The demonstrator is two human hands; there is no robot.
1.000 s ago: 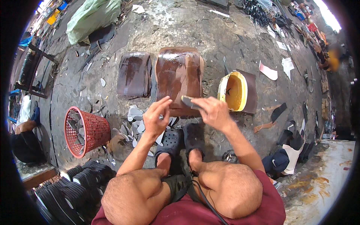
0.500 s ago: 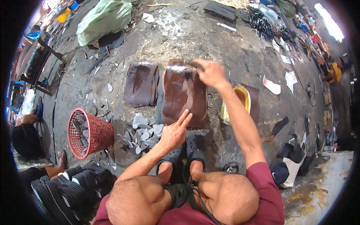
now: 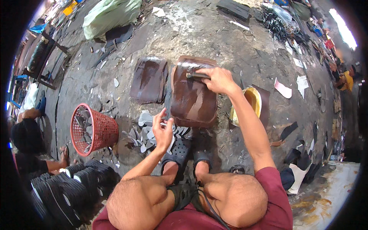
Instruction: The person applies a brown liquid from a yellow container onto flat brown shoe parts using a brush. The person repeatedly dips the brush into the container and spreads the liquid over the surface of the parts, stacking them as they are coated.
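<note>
While the right hand (image 3: 219, 79) reaches out to the upper centre of the frame, its fingers are closed around a dark brush (image 3: 196, 76) whose tip rests on the far end of a brown sheet (image 3: 193, 100) lying flat on the concrete floor (image 3: 214, 34). The left hand (image 3: 163, 132) hovers just below the sheet's lower left corner, fingers loosely spread and holding nothing; whether a fingertip touches the edge cannot be told. A second brown sheet (image 3: 148, 78) lies just to the left of the first, apart from it. A yellow tub (image 3: 249, 103) sits right of the worked sheet, close under the right forearm. Pale cut pieces (image 3: 143, 132) are heaped at lower left of the sheet, and a red mesh basket (image 3: 92, 128) stands further left. In my judgement, even coverage calls for long strokes drawn from the far end toward the body, with the left hand pinning the near edge so the sheet does not shift.
</note>
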